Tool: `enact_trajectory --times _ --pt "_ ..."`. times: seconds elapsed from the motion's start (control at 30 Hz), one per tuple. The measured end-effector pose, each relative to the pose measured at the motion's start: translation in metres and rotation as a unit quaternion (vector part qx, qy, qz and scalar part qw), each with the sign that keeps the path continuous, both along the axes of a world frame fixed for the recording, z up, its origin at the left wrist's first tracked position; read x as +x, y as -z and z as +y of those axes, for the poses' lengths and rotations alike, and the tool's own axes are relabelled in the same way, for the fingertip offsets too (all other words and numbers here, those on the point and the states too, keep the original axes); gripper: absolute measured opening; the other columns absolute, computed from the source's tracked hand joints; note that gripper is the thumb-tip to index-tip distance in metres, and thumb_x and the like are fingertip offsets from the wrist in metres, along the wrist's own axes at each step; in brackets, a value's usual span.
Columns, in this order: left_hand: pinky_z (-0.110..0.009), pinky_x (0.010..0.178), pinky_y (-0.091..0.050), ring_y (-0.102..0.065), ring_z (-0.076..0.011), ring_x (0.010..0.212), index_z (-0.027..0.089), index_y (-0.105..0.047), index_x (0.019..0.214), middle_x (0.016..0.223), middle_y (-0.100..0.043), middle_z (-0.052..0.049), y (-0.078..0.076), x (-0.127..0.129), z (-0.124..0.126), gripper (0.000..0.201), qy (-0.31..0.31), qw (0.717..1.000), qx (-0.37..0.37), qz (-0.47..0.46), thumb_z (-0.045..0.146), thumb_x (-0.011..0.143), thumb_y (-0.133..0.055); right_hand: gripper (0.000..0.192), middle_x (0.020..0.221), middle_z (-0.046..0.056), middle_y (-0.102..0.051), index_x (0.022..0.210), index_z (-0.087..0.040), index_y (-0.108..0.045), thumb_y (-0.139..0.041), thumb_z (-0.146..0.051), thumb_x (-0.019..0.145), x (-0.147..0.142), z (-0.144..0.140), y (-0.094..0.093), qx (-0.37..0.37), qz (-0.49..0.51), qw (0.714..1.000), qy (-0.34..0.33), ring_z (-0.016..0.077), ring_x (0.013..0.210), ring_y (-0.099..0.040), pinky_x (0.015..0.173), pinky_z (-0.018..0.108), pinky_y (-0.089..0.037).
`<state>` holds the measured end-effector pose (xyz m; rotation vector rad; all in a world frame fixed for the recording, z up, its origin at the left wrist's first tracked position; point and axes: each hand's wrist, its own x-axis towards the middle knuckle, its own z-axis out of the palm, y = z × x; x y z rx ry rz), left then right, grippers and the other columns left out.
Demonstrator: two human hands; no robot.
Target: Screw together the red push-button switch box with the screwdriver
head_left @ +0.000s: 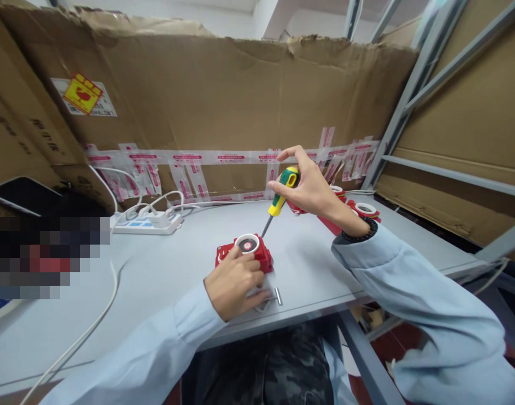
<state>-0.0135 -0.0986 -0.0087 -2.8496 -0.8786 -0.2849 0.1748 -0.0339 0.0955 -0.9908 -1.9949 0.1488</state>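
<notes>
My right hand [310, 183] grips a screwdriver [281, 191] by its green and yellow handle, with the index finger lifted off it. The screwdriver leans, its shaft pointing down to the right edge of a red device with a white ring [263, 254]. My left hand [236, 278] lies over the near side of this device, fingers curled round it and holding it on the table. Part of the device is hidden under the fingers. Close by the left fingertips, a small silver metal bar [278, 296] lies near the table's front edge, with something pale beside it.
More red devices with white rings [366, 210] stand behind my right forearm. A white power strip [149, 224] with plugs and cables sits at the back left of the grey table [164, 270]. Cardboard [240, 95] walls the back; a metal rack [430, 93] stands right.
</notes>
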Motion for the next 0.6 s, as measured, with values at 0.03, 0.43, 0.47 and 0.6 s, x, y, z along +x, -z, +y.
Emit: enact_trajectory --times 0.03,0.43,0.47,0.6 --pt "-0.037 0.073 -0.03 -0.055 -0.0198 0.074 0.018 -0.063 0.068 0.07 -0.064 -0.003 -0.005 -0.005 0.001 0.021 0.005 1.0 0.005 -0.027 0.035 0.081 -0.06 0.035 0.07 -0.004 -0.049 0.103 -0.022 -0.039 -0.058 -0.029 0.076 0.0 -0.001 0.001 0.0 0.001 1.0 0.0 0.0135 0.061 -0.047 0.06 0.031 -0.042" --pt "-0.035 0.076 -0.045 -0.061 -0.0259 0.085 0.017 -0.045 0.117 0.099 -0.063 -0.009 0.019 -0.063 0.053 0.065 -0.104 0.963 -0.196 -0.153 0.051 0.066 -0.067 0.028 0.065 -0.006 -0.042 0.109 -0.021 -0.039 -0.047 -0.029 0.083 -0.039 -0.024 0.005 0.053 0.045 0.997 -0.013 0.0116 0.058 -0.045 0.057 0.028 -0.039" --pt "-0.036 0.076 -0.046 -0.061 -0.026 0.084 0.017 -0.047 0.113 0.096 -0.064 -0.008 0.023 -0.059 0.056 0.064 -0.098 0.962 -0.198 -0.163 0.051 0.064 -0.068 0.028 0.065 -0.006 -0.042 0.109 -0.021 -0.039 -0.047 -0.029 0.083 -0.043 -0.024 0.006 0.054 0.043 0.997 -0.016 0.0115 0.058 -0.045 0.058 0.027 -0.039" --pt "-0.039 0.082 -0.046 -0.06 -0.0267 0.09 0.02 -0.047 0.115 0.101 -0.063 -0.008 0.033 -0.044 0.06 0.069 -0.084 0.94 -0.209 -0.254 0.052 0.06 -0.072 0.026 0.066 -0.006 -0.043 0.106 -0.02 -0.041 -0.048 -0.025 0.082 -0.055 -0.02 0.015 0.072 0.042 0.995 -0.05 0.0102 0.056 -0.045 0.059 0.026 -0.039"
